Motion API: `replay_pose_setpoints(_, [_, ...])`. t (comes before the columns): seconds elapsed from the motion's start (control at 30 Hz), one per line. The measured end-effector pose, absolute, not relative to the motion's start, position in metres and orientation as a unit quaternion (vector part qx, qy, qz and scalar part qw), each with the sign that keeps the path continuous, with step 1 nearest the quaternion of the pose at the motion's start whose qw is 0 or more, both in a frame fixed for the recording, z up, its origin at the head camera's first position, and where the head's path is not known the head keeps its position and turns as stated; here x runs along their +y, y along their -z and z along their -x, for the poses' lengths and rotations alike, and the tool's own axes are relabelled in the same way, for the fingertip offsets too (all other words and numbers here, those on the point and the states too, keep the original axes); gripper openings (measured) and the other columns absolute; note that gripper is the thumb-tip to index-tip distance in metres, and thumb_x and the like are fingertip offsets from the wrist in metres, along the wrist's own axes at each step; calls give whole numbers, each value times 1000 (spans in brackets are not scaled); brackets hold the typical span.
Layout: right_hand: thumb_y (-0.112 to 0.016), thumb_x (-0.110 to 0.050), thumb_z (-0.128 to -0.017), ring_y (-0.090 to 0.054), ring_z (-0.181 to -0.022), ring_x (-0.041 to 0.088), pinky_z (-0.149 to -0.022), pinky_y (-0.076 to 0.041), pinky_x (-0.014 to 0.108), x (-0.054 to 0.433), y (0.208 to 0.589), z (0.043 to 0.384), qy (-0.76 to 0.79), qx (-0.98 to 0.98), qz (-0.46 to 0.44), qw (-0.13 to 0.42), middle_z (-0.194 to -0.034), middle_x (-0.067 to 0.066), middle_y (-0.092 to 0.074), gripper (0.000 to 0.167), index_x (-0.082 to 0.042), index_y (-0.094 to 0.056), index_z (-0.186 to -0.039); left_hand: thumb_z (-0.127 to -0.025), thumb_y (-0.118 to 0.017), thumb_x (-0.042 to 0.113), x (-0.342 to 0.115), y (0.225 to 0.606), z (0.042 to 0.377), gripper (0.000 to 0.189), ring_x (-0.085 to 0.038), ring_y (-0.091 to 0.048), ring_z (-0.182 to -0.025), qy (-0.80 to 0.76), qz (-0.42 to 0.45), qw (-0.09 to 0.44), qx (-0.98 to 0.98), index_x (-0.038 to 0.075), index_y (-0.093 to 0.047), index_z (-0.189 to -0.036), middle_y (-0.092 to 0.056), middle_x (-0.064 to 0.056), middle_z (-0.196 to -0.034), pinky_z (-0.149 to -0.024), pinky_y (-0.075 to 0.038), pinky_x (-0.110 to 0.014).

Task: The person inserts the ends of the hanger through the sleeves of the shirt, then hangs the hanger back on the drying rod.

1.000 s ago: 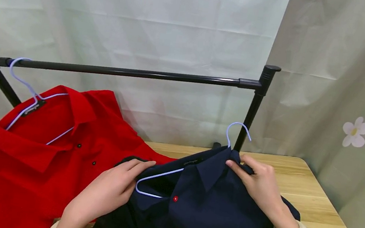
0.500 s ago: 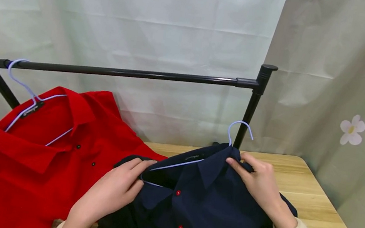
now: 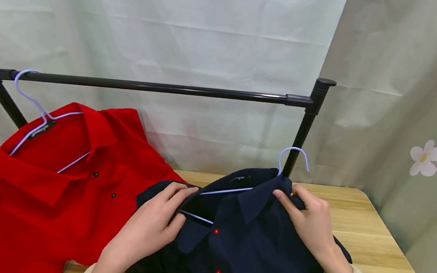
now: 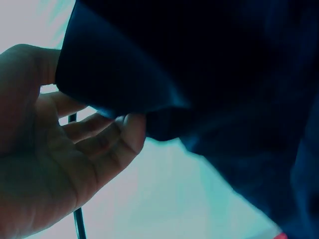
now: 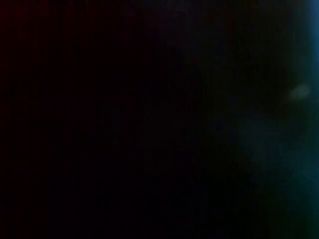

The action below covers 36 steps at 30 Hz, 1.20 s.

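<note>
A navy shirt (image 3: 262, 245) with red buttons is held up in front of me in the head view. A pale purple hanger (image 3: 227, 190) runs inside its collar, and the hook stands out above the neck. My left hand (image 3: 147, 227) pinches the shirt's left collar and shoulder edge between thumb and fingers; the left wrist view shows its fingers curled at the dark cloth's edge. At the other side of the collar, my right hand (image 3: 313, 222) grips the cloth near the hook, thumb in front. The right wrist view is almost black.
A black rail (image 3: 154, 88) crosses behind the shirt. From its left end hangs a red shirt (image 3: 82, 210) on another purple hanger (image 3: 30, 100). Beneath lies a wooden table (image 3: 379, 243), with a pale curtain (image 3: 201, 22) behind.
My left hand has moved right and slightly up with the collar edge. The hanger has gone deeper under the navy shirt's left shoulder, and its hook has shifted slightly right.
</note>
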State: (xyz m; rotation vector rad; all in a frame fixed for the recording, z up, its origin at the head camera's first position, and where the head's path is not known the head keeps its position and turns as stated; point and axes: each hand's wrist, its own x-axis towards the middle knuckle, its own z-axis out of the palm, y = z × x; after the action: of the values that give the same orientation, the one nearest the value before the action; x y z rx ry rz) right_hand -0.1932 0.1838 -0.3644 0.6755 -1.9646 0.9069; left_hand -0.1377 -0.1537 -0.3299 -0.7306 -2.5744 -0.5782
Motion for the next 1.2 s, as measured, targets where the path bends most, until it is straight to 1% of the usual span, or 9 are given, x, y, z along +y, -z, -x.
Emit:
replay_pose_setpoints(0.13, [-64, -49, -95, -23, -50, 0, -49, -21, 18, 182, 365, 191, -363, -782, -267, 430, -61, -9, -28, 40, -18, -50, -74, -89, -63, 3, -144, 332, 141, 52, -13, -59, -102, 222, 273, 214, -911, 16, -59, -139, -57, 1, -128, -82, -55, -32])
replay_pose_setpoints(0.3, [-62, -51, -95, -23, -49, -2, -48, -20, 17, 179, 368, 191, -359, -770, -275, 451, -59, -11, -29, 42, -17, -51, -73, -90, -61, 6, -131, 336, 146, 52, -12, -59, -101, 237, 290, 210, -903, 16, -57, -141, -55, 1, -130, -83, -54, -31])
replay_pose_setpoints(0.47, [-62, -51, -96, -25, -49, -4, -47, -21, 16, 175, 373, 193, -355, -751, -282, 480, -59, -14, -34, 43, -15, -55, -73, -91, -60, 7, -120, 339, 149, 53, -11, -59, -94, 247, 303, 209, -896, 15, -55, -143, -53, 1, -131, -81, -53, -29])
replay_pose_setpoints(0.63, [-64, -47, -96, -31, -50, -2, -48, -26, 15, 171, 377, 195, -369, -733, -295, 489, -60, -11, -43, 41, -13, -58, -74, -92, -60, 8, -109, 340, 151, 53, -12, -58, -93, 255, 316, 224, -886, 16, -54, -144, -52, -1, -132, -79, -52, -29])
replay_pose_setpoints(0.8, [-64, -46, -96, -41, -51, 2, -49, -32, 17, 167, 375, 194, -386, -724, -296, 488, -63, -7, -53, 41, -11, -60, -76, -95, -64, 14, -100, 337, 152, 52, -10, -56, -82, 262, 334, 236, -874, 17, -52, -146, -51, -3, -132, -72, -50, -25])
replay_pose_setpoints(0.93, [-64, -46, -97, -43, -52, 3, -50, -34, 18, 163, 374, 192, -395, -723, -300, 480, -63, -7, -52, 42, -10, -59, -76, -99, -63, 24, -93, 334, 151, 52, -11, -58, -82, 263, 354, 231, -867, 18, -50, -149, -51, -5, -133, -74, -53, -26])
replay_pose_setpoints(1.03, [-63, -45, -98, -41, -52, 3, -49, -32, 18, 160, 373, 192, -396, -725, -308, 472, -62, -8, -45, 42, -10, -57, -76, -102, -59, 32, -87, 331, 152, 52, -11, -58, -79, 257, 369, 223, -865, 17, -48, -150, -50, -6, -134, -75, -54, -27])
replay_pose_setpoints(1.1, [-63, -43, -98, -43, -52, 4, -50, -33, 18, 158, 372, 191, -400, -726, -314, 464, -62, -8, -46, 41, -9, -57, -77, -104, -54, 36, -83, 329, 152, 52, -11, -57, -78, 249, 380, 219, -863, 17, -46, -151, -50, -6, -134, -75, -53, -27])
replay_pose_setpoints(1.2, [-63, -42, -99, -45, -52, 5, -50, -35, 18, 156, 372, 190, -402, -730, -321, 450, -62, -7, -48, 38, -10, -58, -78, -106, -49, 31, -80, 326, 153, 48, -10, -53, -76, 243, 392, 211, -862, 16, -47, -151, -51, -5, -134, -72, -51, -25])
